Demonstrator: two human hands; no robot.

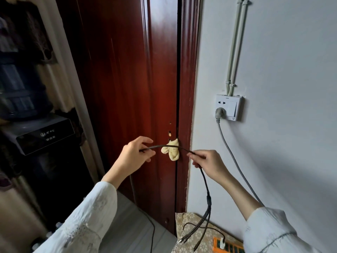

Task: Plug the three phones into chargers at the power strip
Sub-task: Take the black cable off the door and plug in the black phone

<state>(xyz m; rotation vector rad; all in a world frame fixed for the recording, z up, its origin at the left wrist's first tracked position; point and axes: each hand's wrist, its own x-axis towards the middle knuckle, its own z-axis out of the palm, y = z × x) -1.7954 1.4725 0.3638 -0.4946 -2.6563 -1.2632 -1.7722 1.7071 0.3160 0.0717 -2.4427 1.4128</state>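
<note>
Holding: my left hand (135, 156) and right hand (206, 161) each pinched the charging cable (171, 147).
Connectors: hung near the power strip (228, 246), low right.
Phones: unseen.
Advice: I should lower the ends untangled.

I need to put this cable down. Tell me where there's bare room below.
Bare grey floor lies between the left sleeve and the red door, crossed by one thin black cord. The patterned cloth by the wall is crowded: dangling cable ends and an orange power strip.
</note>
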